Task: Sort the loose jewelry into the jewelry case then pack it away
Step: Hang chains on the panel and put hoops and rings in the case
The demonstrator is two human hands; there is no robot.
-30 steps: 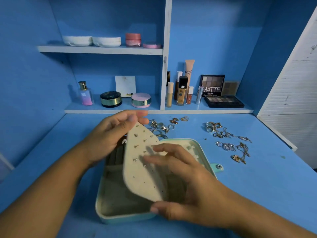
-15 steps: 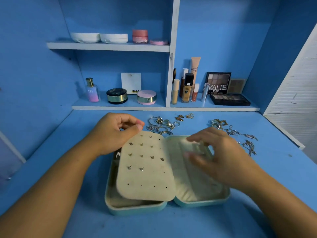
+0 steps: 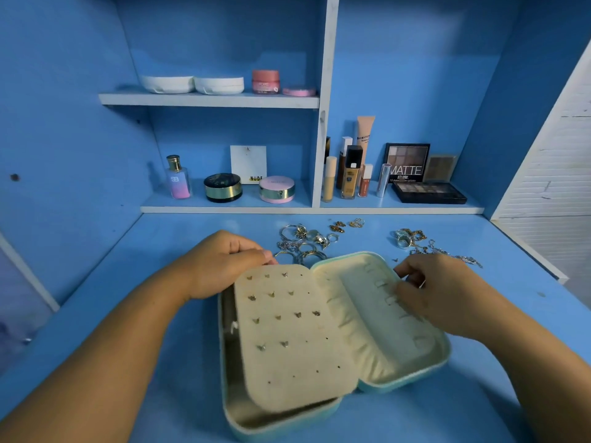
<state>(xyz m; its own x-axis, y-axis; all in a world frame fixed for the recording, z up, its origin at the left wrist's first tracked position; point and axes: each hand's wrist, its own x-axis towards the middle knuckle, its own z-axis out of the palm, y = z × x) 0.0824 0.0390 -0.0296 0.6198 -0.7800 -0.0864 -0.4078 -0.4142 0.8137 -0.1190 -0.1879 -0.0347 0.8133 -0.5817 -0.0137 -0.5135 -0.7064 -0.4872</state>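
On the blue desk point(image 3: 160, 251), the mint-green hard-shell jewelry case point(image 3: 441, 356) lies open, studs point(image 3: 271, 294) dotting its cream padded panel point(image 3: 294, 362). Loose metal rings point(image 3: 303, 239) and chains point(image 3: 447, 252) lie unsorted behind. The left hand point(image 3: 220, 263) pinches the panel's corner; whether the right hand point(image 3: 441, 292) grips anything is unclear.

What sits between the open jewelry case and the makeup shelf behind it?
In the head view, a heap of rings and hoops lies there, with small gold pieces beside it and tangled chains further right.
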